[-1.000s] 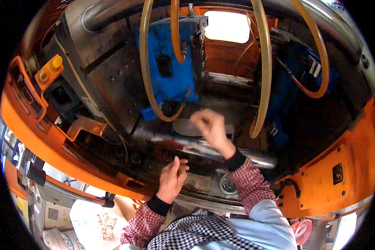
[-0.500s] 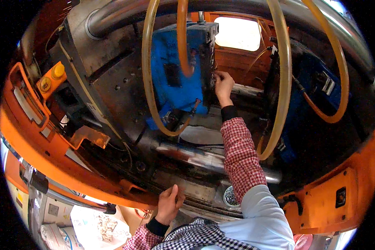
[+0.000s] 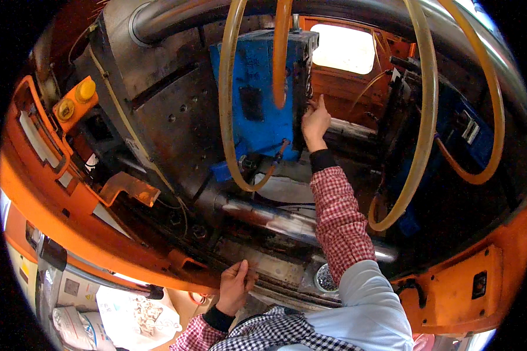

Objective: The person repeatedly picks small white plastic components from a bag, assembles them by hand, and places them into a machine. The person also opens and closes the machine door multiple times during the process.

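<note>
My right hand (image 3: 316,124) reaches deep between two blue mold halves. Its fingers meet the dark inner face of the left blue mold half (image 3: 260,126), one finger pointing up and the others bent. Whatever is at those fingertips is too small to make out. Low in the picture, my left hand (image 3: 234,289) is curled, thumb and fingers together, near the machine's front ledge; its grip is turned from sight. The right blue mold half (image 3: 451,146) stands across the gap in shadow. Amber hoses (image 3: 425,117) loop in front of both halves.
A thick steel bar (image 3: 269,216) crosses below my right forearm, another (image 3: 211,22) above. A cup of small dark bits (image 3: 325,277) stands by my right sleeve. Orange machine guards (image 3: 99,240) flank me. A white bag (image 3: 137,316) with pale small pieces lies at lower left.
A finger of my right hand now points up, and the hand sits slightly lower against the mold face. The view has shifted a little; my left hand stays curled in place.
</note>
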The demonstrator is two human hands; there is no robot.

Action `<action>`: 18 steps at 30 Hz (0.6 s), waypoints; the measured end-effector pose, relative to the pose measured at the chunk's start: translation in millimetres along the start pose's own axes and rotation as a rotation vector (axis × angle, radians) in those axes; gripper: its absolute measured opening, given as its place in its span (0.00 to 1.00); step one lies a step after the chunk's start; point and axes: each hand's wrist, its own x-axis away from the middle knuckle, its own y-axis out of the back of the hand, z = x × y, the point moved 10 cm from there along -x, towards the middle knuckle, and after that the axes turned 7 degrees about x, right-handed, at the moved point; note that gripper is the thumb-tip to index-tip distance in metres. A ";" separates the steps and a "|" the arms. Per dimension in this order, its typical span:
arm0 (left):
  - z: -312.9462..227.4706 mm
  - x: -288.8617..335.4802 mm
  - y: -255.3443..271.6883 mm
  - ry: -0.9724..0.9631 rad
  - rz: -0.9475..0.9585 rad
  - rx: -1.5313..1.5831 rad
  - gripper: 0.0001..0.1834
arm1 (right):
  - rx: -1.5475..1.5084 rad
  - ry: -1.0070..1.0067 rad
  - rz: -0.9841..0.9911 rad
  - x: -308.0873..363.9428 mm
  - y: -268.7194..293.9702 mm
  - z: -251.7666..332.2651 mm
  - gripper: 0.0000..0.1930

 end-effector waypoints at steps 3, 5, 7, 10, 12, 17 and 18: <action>-12.7 0.1 -1.3 -0.187 0.030 -0.265 0.12 | -0.060 0.038 0.061 13.5 -4.8 7.7 0.29; -2.1 -7.7 0.3 -0.137 0.031 -0.139 0.12 | -0.268 0.031 0.152 9.0 -4.6 2.1 0.29; -3.6 -5.7 -12.9 -0.072 -0.006 0.001 0.12 | -0.315 0.098 0.131 12.8 13.7 -1.2 0.27; -15.2 -9.0 -32.2 -0.132 0.111 -0.027 0.11 | -0.146 0.327 -0.067 38.7 72.6 20.5 0.22; -20.8 -10.2 -23.0 -0.124 0.082 0.057 0.13 | -0.279 0.273 0.325 99.6 92.7 71.7 0.12; -21.6 -13.1 -58.8 -0.122 0.239 0.037 0.17 | -0.309 0.490 0.956 270.7 138.4 116.1 0.11; -22.7 -12.4 -66.0 -0.128 0.274 0.018 0.18 | -0.290 0.473 0.949 276.1 141.5 113.7 0.10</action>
